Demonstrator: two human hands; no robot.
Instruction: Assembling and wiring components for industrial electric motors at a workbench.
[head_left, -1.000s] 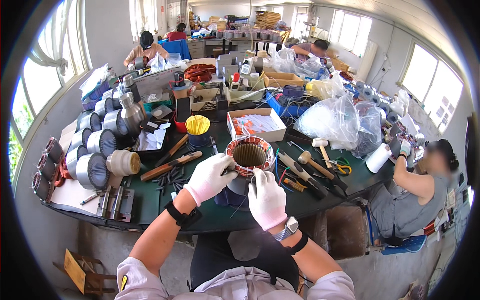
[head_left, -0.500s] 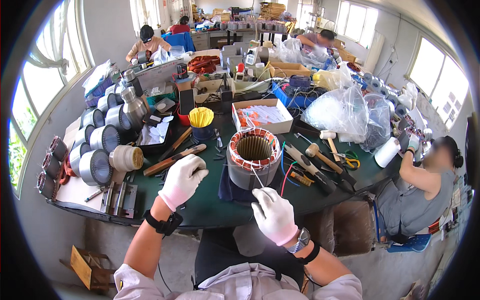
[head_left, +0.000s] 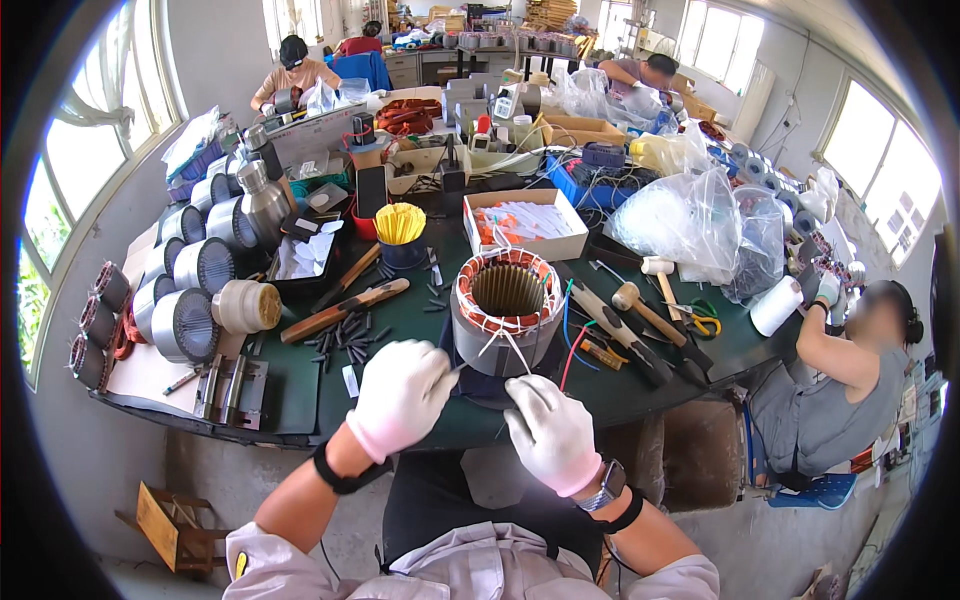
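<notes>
A grey motor stator stands upright on a dark cloth at the table's front edge. White cord laces the orange-red winding ring on its top. From the near side of the ring, a white cord runs down to my right hand, which pinches it. Left of the stator, my left hand is closed, fingertips near another strand of cord; a thin grey bit shows there, too small to make out. Both hands wear white gloves. Blue and red leads hang off the stator's right side.
Right of the stator lie a wooden mallet, scissors and a cone of white thread. Small black pieces and a wooden-handled tool lie left. A box of paper strips stands behind. A co-worker sits at right.
My left hand has moved right and down, closer to the stator's front. The cord now forms two strands below the ring. My right hand stays nearly in place, still pinching cord.
</notes>
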